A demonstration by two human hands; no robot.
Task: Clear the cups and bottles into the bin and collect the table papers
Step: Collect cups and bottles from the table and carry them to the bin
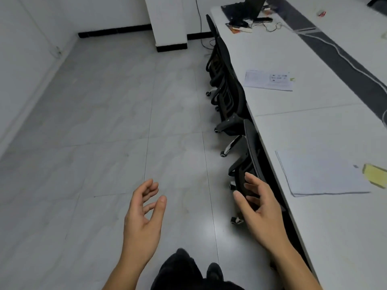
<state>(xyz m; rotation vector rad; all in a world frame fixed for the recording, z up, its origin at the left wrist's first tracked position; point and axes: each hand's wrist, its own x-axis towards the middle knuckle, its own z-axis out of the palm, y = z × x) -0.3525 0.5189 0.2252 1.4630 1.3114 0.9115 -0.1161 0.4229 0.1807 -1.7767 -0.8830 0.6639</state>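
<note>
My left hand (pixel 142 218) and my right hand (pixel 259 212) are held out over the grey floor, palms facing each other, fingers apart, holding nothing. To the right runs a long white table (pixel 314 114). A stack of white papers (pixel 322 172) lies near its edge, just right of my right hand, with a yellow sticky pad (pixel 374 174) at its far corner. Farther along the table lies a printed sheet (pixel 269 80). No cup, bottle or bin shows in the head view.
Black office chairs (pixel 228 97) are pushed in along the table's left edge. A laptop (pixel 249 7) with cables sits at the far end. A dark strip (pixel 343 55) with a white cable runs down the table. A white pillar (pixel 167 19) stands behind.
</note>
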